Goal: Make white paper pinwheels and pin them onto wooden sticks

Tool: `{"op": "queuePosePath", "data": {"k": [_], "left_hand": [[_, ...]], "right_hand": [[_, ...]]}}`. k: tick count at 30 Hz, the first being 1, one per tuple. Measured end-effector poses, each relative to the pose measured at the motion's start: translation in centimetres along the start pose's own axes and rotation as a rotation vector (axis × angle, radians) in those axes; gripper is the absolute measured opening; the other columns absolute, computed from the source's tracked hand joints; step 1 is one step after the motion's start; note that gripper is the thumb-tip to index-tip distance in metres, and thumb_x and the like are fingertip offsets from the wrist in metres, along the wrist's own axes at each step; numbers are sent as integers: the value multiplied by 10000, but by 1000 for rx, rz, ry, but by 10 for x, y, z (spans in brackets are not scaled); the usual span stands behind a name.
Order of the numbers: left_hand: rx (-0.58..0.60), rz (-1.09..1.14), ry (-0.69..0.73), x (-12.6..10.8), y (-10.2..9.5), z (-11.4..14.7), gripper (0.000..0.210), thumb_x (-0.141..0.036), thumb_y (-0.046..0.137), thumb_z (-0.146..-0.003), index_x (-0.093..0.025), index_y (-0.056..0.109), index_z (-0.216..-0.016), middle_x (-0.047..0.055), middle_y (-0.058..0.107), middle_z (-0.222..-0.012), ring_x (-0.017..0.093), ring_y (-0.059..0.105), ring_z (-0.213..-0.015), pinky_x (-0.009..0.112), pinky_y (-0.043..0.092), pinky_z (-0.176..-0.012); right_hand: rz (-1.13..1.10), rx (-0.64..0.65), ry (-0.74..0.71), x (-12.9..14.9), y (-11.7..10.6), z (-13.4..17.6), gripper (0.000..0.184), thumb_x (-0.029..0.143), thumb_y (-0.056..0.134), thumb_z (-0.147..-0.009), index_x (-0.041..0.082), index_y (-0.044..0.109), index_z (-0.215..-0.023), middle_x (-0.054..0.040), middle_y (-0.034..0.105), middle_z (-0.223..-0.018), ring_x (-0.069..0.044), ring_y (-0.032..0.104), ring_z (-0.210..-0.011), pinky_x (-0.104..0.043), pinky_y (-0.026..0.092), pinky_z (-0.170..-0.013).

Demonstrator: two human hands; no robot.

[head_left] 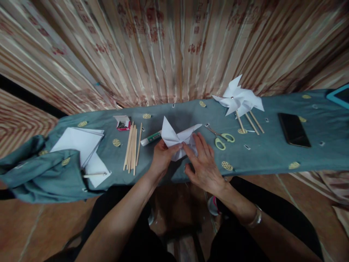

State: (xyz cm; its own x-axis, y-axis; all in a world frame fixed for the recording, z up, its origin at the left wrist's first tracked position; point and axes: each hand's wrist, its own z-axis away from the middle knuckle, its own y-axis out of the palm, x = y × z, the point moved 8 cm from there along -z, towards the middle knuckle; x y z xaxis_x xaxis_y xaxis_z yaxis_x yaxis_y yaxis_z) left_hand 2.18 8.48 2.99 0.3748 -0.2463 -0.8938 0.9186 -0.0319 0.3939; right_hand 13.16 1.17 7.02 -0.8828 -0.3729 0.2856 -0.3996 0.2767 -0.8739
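Observation:
A white paper pinwheel (170,131) with folded blades is between my hands, above the front half of the cloth-covered board. My left hand (161,155) grips its left side, the thumb pressed near the centre. On its right side rests my right hand (203,160), the index finger touching the centre and the other fingers spread over a blade. Whether a pin sits at the centre is hidden by the fingertips. A glue stick (151,138) lies just left of the pinwheel, partly behind it. Scissors with pale green handles (220,141) lie to the right.
Several wooden sticks (132,149) and a small open box (122,123) lie left of my hands. Farther left are white paper sheets (77,142). Finished pinwheels on sticks (237,98) and a black phone (293,130) lie right. A curtain (174,51) hangs behind.

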Motion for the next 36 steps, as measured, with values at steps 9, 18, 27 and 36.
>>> {"op": "queuePosePath", "data": {"k": [9,18,27,36], "left_hand": [[15,113,-89,1,1,9,375,-237,897,-478,-123,727,-791,39,748,-774,148,651,-658,289,494,-724],[-25,135,-92,-3,-3,9,329,-220,882,-441,-126,716,-710,21,725,-682,142,624,-586,290,493,-677],[-79,65,19,-16,-17,3,276,-210,840,-475,-147,712,-711,19,725,-696,154,624,-605,298,488,-665],[29,19,20,-11,0,18,273,-217,837,-488,-155,691,-710,-10,695,-664,133,585,-570,290,486,-639]], "right_hand": [[21,-23,-29,11,-12,3,701,143,529,-812,198,312,-1476,-176,96,-1629,-382,115,-1491,-596,281,-1108],[-31,-58,-27,21,-20,0,614,275,531,-895,229,334,-1475,-160,132,-1623,-379,128,-1490,-607,290,-1106],[-377,-277,224,-20,-59,-10,460,408,603,-878,192,563,-1282,-169,537,-1397,-313,505,-1301,-532,405,-1079],[-1319,-15,636,-43,7,-20,485,426,856,-574,200,670,-960,-82,764,-984,-258,716,-932,-424,566,-870]]}}
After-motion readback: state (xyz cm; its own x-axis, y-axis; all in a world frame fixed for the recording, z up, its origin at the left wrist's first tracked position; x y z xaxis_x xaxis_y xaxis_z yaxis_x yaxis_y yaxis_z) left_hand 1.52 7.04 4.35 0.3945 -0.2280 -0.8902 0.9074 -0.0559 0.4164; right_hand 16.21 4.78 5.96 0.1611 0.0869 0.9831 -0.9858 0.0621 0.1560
